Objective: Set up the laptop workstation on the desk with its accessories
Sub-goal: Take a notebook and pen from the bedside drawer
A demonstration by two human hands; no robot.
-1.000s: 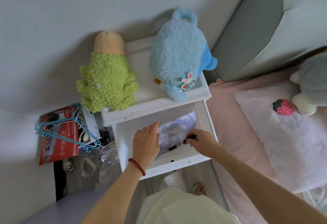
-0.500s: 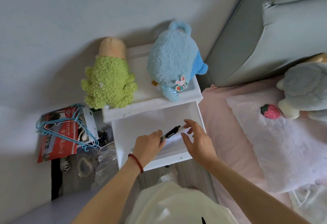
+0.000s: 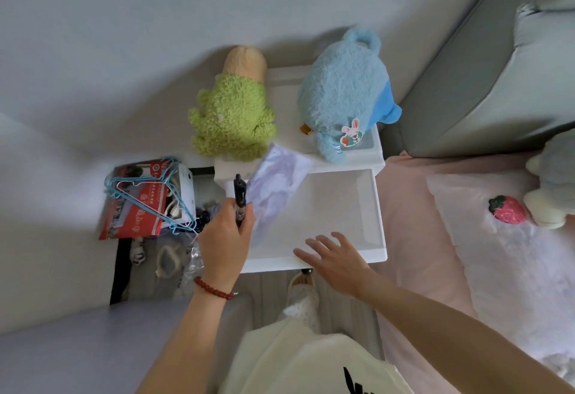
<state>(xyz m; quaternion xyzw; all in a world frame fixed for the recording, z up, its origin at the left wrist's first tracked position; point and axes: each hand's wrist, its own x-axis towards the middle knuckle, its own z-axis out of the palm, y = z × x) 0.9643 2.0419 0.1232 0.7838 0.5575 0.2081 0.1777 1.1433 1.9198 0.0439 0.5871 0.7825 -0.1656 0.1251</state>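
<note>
My left hand [image 3: 226, 239] grips a black pen [image 3: 240, 196] that points up and away, together with a pale purple marbled flat sheet or pad [image 3: 275, 186] lifted above the drawer's left side. The white drawer [image 3: 370, 207] of the nightstand stands pulled out, its inside looking bare. My right hand [image 3: 334, 258] hovers open, fingers spread, over the drawer's front edge.
A green plush [image 3: 231, 121] and a blue plush [image 3: 343, 91] sit on the nightstand top. Left of it lies a red box with blue hangers [image 3: 146, 196] and clutter on the floor. A pink bed with a pillow and strawberry toy [image 3: 507, 210] lies to the right.
My left hand has lifted the pen and the purple sheet out of the drawer, up and to the left. My right hand let go and drew back to the drawer's front.
</note>
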